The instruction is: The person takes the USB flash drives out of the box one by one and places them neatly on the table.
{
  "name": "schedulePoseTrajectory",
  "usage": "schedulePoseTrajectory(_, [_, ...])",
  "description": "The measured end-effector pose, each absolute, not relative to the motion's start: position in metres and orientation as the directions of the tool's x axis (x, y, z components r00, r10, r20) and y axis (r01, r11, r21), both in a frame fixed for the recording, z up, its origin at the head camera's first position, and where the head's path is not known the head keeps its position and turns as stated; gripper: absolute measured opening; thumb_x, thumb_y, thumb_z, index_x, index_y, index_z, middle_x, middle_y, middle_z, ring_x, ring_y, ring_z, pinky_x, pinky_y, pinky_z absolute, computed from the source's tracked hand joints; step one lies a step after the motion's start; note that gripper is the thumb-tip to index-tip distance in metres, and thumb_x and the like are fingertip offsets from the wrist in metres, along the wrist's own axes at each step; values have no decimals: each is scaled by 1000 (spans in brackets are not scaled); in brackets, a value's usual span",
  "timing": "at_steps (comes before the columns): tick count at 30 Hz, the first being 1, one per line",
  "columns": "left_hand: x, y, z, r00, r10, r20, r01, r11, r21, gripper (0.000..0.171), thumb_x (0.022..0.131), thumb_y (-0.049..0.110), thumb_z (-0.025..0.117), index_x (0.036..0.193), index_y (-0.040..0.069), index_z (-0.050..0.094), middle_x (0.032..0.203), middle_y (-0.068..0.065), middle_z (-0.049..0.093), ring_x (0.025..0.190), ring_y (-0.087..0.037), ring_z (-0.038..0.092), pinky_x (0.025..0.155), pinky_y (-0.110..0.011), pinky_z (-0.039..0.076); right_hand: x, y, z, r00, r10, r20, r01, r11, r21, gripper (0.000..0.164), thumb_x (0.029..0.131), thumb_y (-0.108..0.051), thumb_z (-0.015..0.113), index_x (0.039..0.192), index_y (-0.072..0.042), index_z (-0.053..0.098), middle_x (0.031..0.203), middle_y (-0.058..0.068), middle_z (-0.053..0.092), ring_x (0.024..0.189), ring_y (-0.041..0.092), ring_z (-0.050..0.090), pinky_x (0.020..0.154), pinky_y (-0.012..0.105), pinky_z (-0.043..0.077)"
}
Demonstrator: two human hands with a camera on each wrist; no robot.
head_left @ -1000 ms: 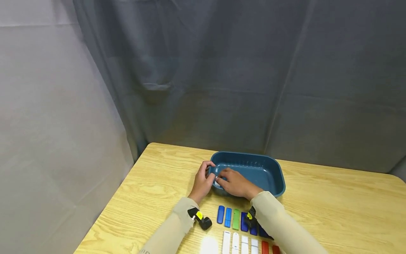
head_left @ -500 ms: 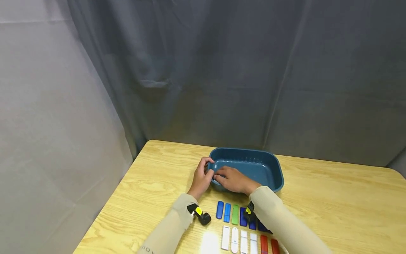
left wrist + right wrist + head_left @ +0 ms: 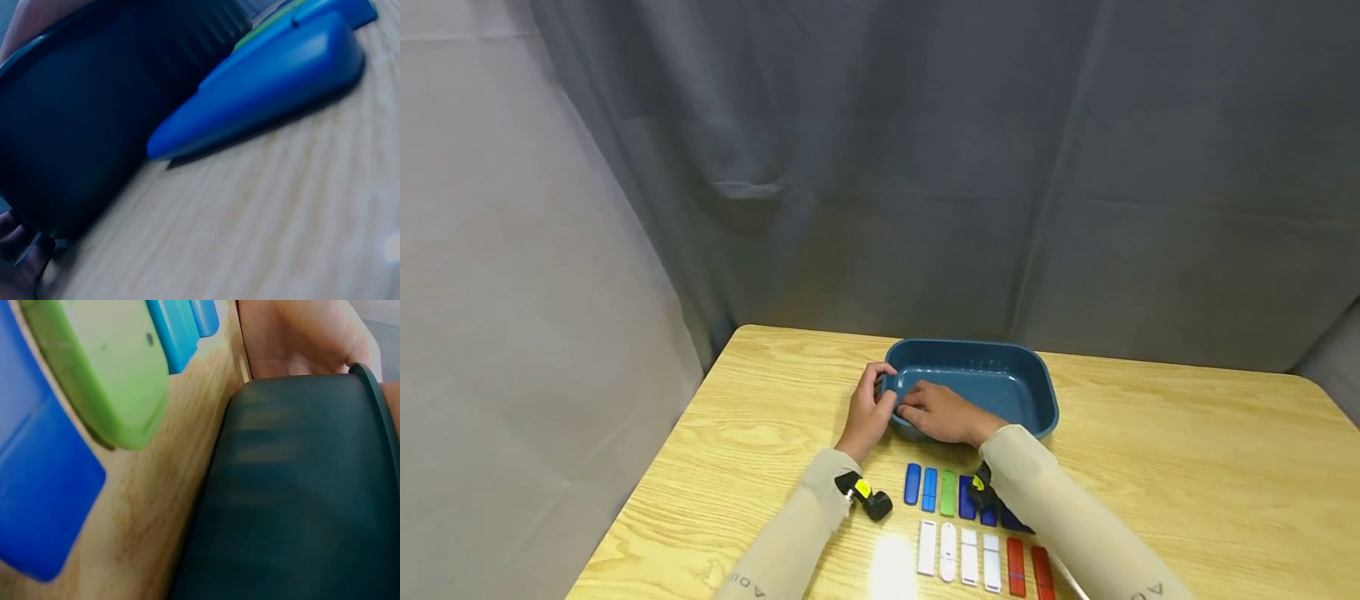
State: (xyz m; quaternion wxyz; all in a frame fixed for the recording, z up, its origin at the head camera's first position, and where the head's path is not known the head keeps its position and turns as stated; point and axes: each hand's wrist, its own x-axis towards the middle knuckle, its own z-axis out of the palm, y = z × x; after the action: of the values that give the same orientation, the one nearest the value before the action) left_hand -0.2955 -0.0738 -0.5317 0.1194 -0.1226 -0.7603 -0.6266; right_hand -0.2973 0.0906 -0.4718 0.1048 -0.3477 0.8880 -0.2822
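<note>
A dark teal plastic basin (image 3: 1000,387) stands on the wooden table. My left hand (image 3: 867,412) is at its left end, thumb over the rim and fingers against the outer wall; in the right wrist view that hand (image 3: 300,337) grips the basin's corner. My right hand (image 3: 951,414) reaches over the near rim into the left near corner, its fingers bent down. Its fingertips are hidden, so I cannot tell what they hold. Close to the near wall lie a blue capped stick (image 3: 262,94) and a green one (image 3: 106,369), shaped like USB flash drives.
Two rows of these sticks lie in front of the basin: blue and green (image 3: 947,493) ones behind, white (image 3: 927,547) and red (image 3: 1016,567) ones nearer. My right forearm (image 3: 1060,508) covers part of the right end. A grey curtain (image 3: 880,167) hangs behind the table.
The view has shifted, so basin and sticks sit higher and slightly left. A white thing beside my right thumb a second ago is now hidden. Both hands stay at the same corner.
</note>
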Motion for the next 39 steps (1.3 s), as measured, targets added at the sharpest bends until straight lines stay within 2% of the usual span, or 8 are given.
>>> schedulePoseTrajectory(4, [-297,-77,-536,-942,23,336,333,198,922,34,84,-1,49,115,13,53,120,-9,56,109,-30,56,84,-31,46,-297,87,-472,-724,-690,9,-565,585,-582,29,99,-24,47,90,-11,71,100,2,58,89,17,53,74,36,43])
schedulePoseTrajectory(9, [-297,-80,-538,-939,23,343,340,202,918,33,84,1,50,115,12,53,122,-8,55,111,-32,55,84,-32,46,-298,84,-474,-730,-683,3,-559,595,-577,30,98,-22,48,84,-9,72,95,2,57,87,17,53,73,35,43])
schedulePoseTrajectory(14, [-294,-80,-532,-940,34,339,339,190,922,34,85,-5,49,118,5,52,124,-17,54,114,-39,53,83,-33,45,-297,82,-472,-747,-665,-11,-545,623,-561,34,97,-23,49,74,-10,70,91,1,58,86,16,53,73,34,44])
schedulePoseTrajectory(19, [-282,-80,-509,-942,57,332,337,181,924,33,85,-8,48,118,-4,50,125,-26,51,115,-44,51,85,-33,44,-296,82,-469,-751,-660,-27,-530,626,-572,32,97,-24,50,76,-12,71,90,0,56,81,16,51,70,33,43])
schedulePoseTrajectory(24, [-275,-79,-501,-944,57,324,329,171,929,32,85,-9,47,117,-5,49,126,-28,50,116,-44,50,88,-38,45,-296,84,-469,-753,-657,-34,-525,631,-571,31,97,-25,50,79,-13,73,92,-1,57,82,15,52,71,34,44])
schedulePoseTrajectory(28, [-275,-79,-501,-948,57,314,319,175,931,32,85,-9,48,117,-6,49,127,-28,50,117,-44,50,89,-42,44,-297,84,-472,-756,-654,-26,-525,629,-573,33,97,-25,50,75,-13,72,89,-1,56,80,15,51,68,33,43])
schedulePoseTrajectory(35, [-273,-78,-501,-950,60,306,312,167,935,33,85,-8,47,118,-7,49,127,-28,51,118,-45,50,88,-39,46,-295,83,-473,-761,-648,-9,-526,625,-577,36,94,-24,51,63,-11,65,76,-1,54,75,15,50,63,31,40])
schedulePoseTrajectory(39, [-273,-78,-500,-949,54,310,314,176,933,33,85,-7,48,117,-6,50,127,-28,51,118,-43,50,89,-39,45,-295,84,-472,-774,-632,38,-534,620,-574,30,92,-22,54,67,-15,69,75,-5,57,79,13,52,67,30,43])
